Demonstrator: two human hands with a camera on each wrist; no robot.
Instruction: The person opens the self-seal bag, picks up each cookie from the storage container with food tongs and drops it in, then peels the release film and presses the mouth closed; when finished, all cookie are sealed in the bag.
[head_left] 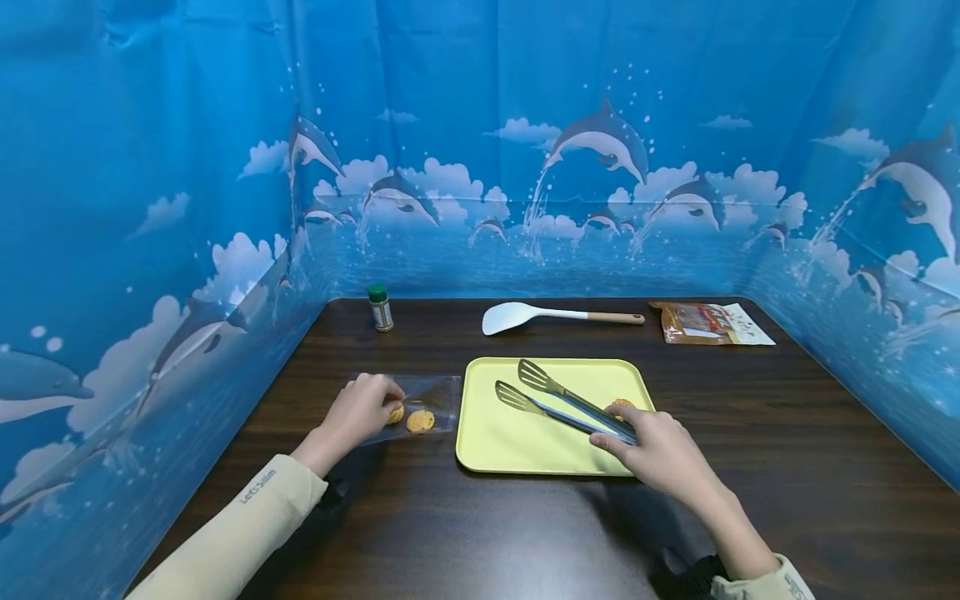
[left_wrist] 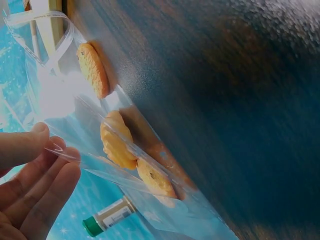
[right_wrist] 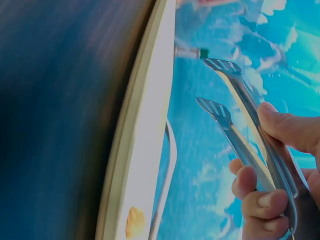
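Note:
My left hand (head_left: 362, 410) pinches the edge of a clear plastic bag (head_left: 444, 393), lifting its film between thumb and fingers in the left wrist view. Inside lie round golden cookies, one (head_left: 421, 422) in full sight and another (head_left: 395, 414) partly behind the fingers; the left wrist view adds a ridged cookie (left_wrist: 118, 140) among them. Metal tongs (head_left: 573, 407) with slotted heads are held in my right hand (head_left: 663, 450) above the yellow tray (head_left: 487, 454). Their arms stand apart with nothing between the heads. A cookie (head_left: 622, 403) on the tray is partly hidden by that hand.
Behind the tray lies a white spatula (head_left: 510, 317) with a wooden handle. A green-capped seasoning bottle (head_left: 381, 310) stands at the back left, and a brown-and-white food packet (head_left: 705, 323) lies at the back right. A dolphin-print curtain (head_left: 480, 125) surrounds the dark wooden table (head_left: 480, 533).

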